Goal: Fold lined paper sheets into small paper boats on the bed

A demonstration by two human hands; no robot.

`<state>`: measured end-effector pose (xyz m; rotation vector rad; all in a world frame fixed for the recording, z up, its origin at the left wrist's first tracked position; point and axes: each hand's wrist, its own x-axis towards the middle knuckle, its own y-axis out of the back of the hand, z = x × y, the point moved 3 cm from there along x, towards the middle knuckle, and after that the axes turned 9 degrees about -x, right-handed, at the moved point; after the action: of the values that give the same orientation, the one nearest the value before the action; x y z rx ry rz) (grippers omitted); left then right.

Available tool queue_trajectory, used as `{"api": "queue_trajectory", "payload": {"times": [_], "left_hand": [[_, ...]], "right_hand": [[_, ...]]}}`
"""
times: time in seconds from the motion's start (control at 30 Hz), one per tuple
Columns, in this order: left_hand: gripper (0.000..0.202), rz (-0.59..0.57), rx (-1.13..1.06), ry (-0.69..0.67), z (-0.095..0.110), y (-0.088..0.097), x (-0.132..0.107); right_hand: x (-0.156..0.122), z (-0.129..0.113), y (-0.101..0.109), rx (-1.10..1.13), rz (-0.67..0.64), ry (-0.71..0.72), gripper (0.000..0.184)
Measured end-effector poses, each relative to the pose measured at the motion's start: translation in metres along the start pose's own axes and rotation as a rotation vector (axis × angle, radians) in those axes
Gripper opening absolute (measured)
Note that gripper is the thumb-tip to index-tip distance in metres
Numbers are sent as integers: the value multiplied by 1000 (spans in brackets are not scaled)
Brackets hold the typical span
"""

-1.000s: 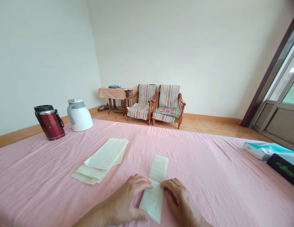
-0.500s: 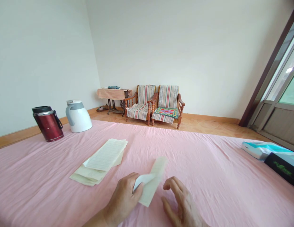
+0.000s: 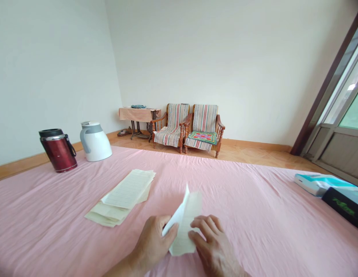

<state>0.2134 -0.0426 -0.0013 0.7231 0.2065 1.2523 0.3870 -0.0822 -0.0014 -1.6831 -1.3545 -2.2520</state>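
Note:
A folded strip of pale lined paper (image 3: 187, 215) stands partly lifted off the pink tablecloth (image 3: 253, 200) near the front edge. My left hand (image 3: 154, 242) pinches its left flap between thumb and fingers. On the right side, the fingers of my right hand (image 3: 213, 246) press against the same paper. To the left lies a stack of similar lined sheets (image 3: 124, 196), untouched.
A dark red thermos (image 3: 57, 150) and a white kettle (image 3: 94, 141) stand at the table's far left. A teal and white box (image 3: 320, 182) and a black box (image 3: 344, 206) sit at the right edge. Two striped wooden chairs (image 3: 188, 129) and a small side table (image 3: 138, 115) stand by the far wall.
The paper lay flat under both hands a second ago. My left hand lifted its flap, my right hand let go briefly, then came back onto the paper, which now stands folded upward.

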Motion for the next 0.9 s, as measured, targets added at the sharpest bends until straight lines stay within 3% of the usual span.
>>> {"api": "queue_trajectory", "payload": {"times": [0.07,0.17,0.23,0.3,0.37,0.43,0.53,0.67,0.8,0.9], "left_hand": [[13,76,-35,21,-4,3,1],[61,143,-22,-52,-5,12,2],[78,35,55,-221,0,17,5],[79,-191,137,-374,7,21,7],[76,-335,221,-436,13,25,10],[67,-407,277,-483,18,26,13],[43,-416,281,-527,23,21,16],[26,-423,144,-500,23,11,15],[24,-365,-12,-404,19,8,16],[20,-284,-35,-218,11,7,21]], "right_hand": [[-6,5,-1,23,-8,12,20],[-13,11,-2,81,-78,2,19],[-15,13,-1,138,-145,-39,20],[-15,14,1,212,-212,-96,22],[-16,14,4,286,-274,-138,23],[-19,16,6,341,-312,-161,21],[-28,21,9,419,-357,-160,17],[-42,29,12,474,-330,-195,11],[-49,37,11,379,-307,-436,10],[-47,44,7,299,-303,-633,18]]}}
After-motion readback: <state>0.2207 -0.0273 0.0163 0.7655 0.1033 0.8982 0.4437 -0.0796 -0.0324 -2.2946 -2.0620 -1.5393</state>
